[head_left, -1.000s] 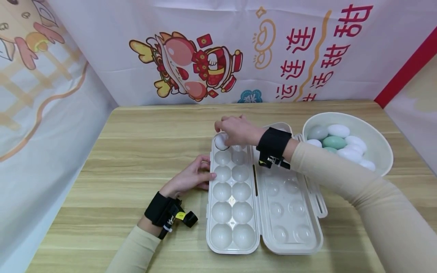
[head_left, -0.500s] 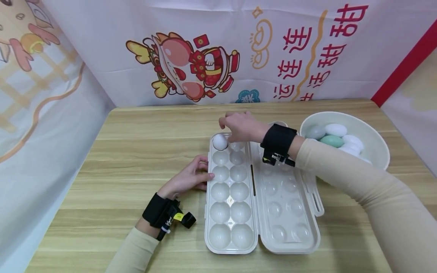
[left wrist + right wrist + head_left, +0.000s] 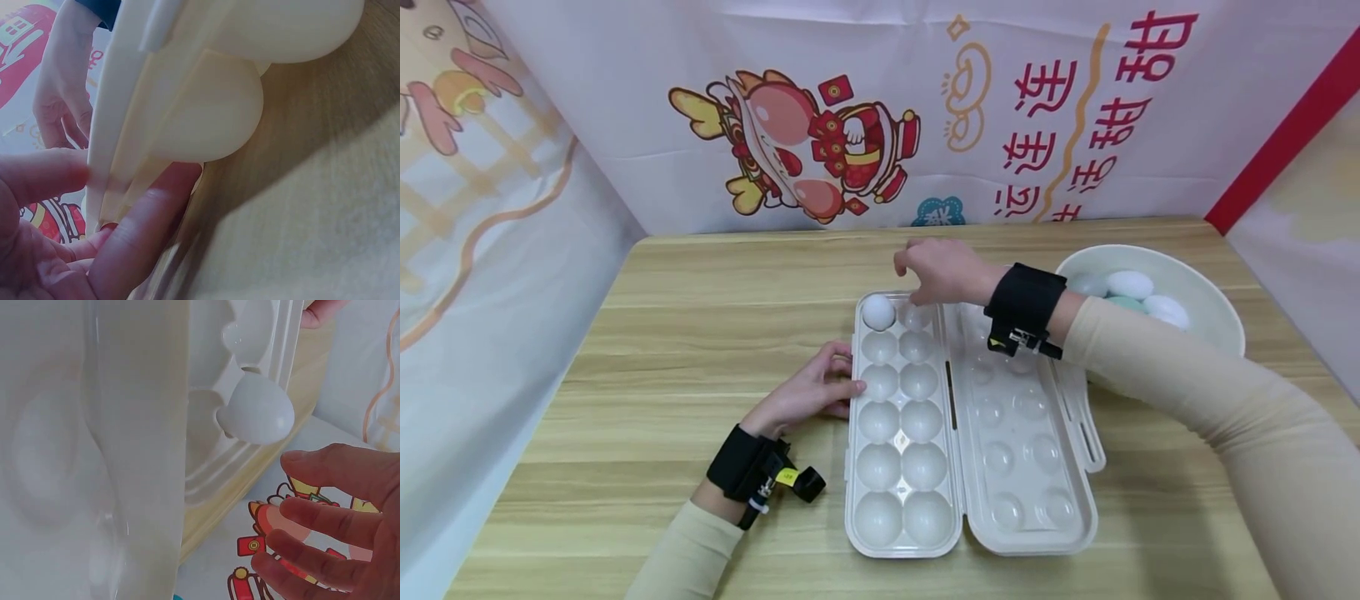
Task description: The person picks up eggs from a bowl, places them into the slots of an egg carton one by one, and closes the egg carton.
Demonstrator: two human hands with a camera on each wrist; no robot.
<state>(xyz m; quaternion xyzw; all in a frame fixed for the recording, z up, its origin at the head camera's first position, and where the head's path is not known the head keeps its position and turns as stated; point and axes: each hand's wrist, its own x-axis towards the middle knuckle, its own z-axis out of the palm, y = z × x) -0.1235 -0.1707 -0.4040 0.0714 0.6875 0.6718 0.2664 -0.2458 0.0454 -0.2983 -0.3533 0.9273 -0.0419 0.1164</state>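
1. Done so far: one white egg (image 3: 878, 313) sits in the upper-left cup of the egg tray (image 3: 901, 490), mid-frame in the head view.
2. The other eleven cups (image 3: 921, 422) show bare, so the filling looks barely begun.
3. At the right of the frame, a bowl (image 3: 1219, 321) holds more eggs (image 3: 1130, 285), white, green and greyish; the sleeved forearm (image 3: 1195, 400) hides some, so I cannot count them.
4. The right grip (image 3: 951, 272), above the tray's top end, has its fingers apart and loosely bent, holding nothing; its fingertips are clear of the egg.
5. The left grip (image 3: 808, 388) pinches the tray's left edge, steadying it on the tabletop (image 3: 715, 333).
6. The lid (image 3: 1018, 442) lies folded back, so closing is not yet done.
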